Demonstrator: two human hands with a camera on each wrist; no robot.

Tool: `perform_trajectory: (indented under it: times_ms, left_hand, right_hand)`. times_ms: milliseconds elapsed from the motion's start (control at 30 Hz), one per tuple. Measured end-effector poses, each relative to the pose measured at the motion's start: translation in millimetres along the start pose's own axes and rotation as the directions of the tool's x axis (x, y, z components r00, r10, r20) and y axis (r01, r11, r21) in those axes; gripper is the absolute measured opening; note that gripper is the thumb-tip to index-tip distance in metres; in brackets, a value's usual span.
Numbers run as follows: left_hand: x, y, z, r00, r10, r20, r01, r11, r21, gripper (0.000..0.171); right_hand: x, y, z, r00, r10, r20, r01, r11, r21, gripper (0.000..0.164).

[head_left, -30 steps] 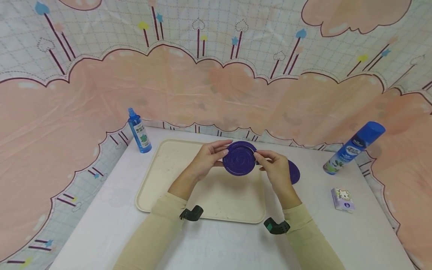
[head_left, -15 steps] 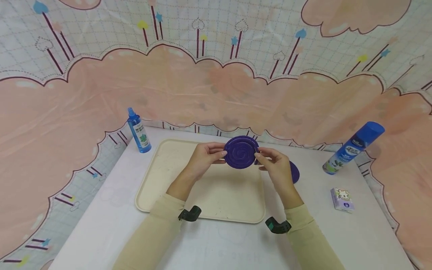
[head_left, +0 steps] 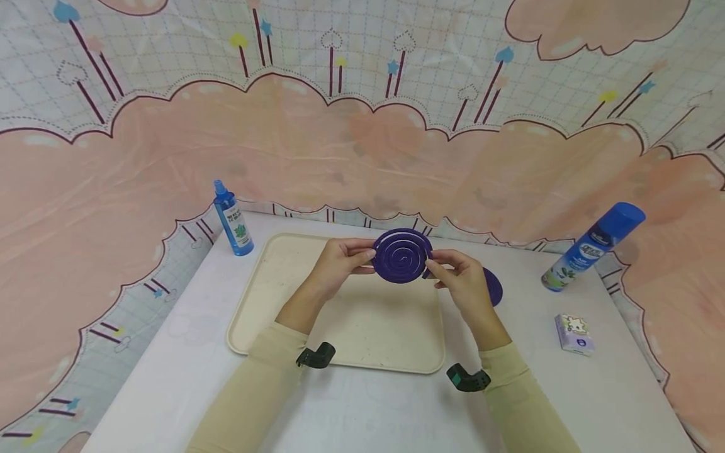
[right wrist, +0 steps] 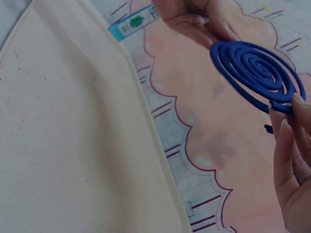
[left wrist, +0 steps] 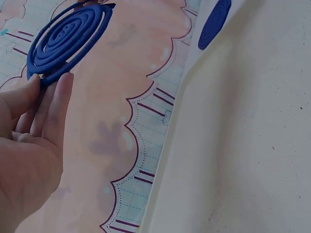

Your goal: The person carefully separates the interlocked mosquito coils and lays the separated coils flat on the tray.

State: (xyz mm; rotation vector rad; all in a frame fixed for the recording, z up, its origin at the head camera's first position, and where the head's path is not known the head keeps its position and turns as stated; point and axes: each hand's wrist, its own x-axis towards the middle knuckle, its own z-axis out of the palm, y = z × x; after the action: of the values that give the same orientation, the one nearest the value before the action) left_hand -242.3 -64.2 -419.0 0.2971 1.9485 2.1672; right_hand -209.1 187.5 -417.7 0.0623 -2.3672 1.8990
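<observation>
As you hold a dark blue-purple spiral coil (head_left: pixel 401 257) in the air near the far right corner of a cream rectangular tray (head_left: pixel 374 333), your left hand (head_left: pixel 334 267) pinches its left rim between thumb and fingers. Your right hand (head_left: pixel 466 283) pinches the opposite rim, close to the coil's outer end. Your right hand and wrist stand in front of a second dark blue-purple coil (head_left: pixel 494 287), which lies on the white tabletop (head_left: pixel 368 409) beside the tray, partly hidden. Your left forearm crosses the tray's near left part. A translucent blue spray bottle (head_left: pixel 234 223) with a white label stands off the tray's far left corner; well apart on your right are a tall blue aerosol can (head_left: pixel 591 248) and, nearer you, a small purple-and-white box (head_left: pixel 575 334). A pink-and-white patterned cloth (head_left: pixel 283 145) hangs behind. Compared with one second ago, the held coil sits slightly higher in the head view, and pale gaps show between turns that looked almost solid. The tray, bottle, can and box keep their places.
</observation>
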Motion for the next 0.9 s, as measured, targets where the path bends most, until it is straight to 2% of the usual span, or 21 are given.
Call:
perform_trajectory:
  times_ms: [133, 500, 767, 900]
  left_hand:
    - [0.4, -1.8, -1.1, 1.000, 0.002, 0.005, -0.002, 1.000, -0.004, 0.034]
    - [-1.6, -4.7, 0.0, 1.000, 0.005, 0.006, -0.004, 0.996, -0.091, 0.035]
    - [-2.5, -4.8, 0.2, 1.000, -0.015, 0.008, 0.016, 0.993, -0.119, 0.035]
    - [-1.9, -4.4, -0.1, 1.000, -0.004, 0.001, 0.004, 0.994, -0.110, 0.034]
  right_hand:
    - [0.7, 0.8, -0.1, 1.000, 0.020, 0.023, -0.020, 1.000, -0.008, 0.030]
    - [-0.6, 1.6, 0.8, 0.996, 0.080, 0.024, -0.081, 0.996, 0.044, 0.032]
    - [-2.1, 3.7, 2.5, 0.999, 0.048, 0.009, -0.048, 0.997, 0.060, 0.029]
    - [-2.2, 3.9, 2.4, 0.999, 0.048, 0.019, -0.049, 0.998, 0.050, 0.029]
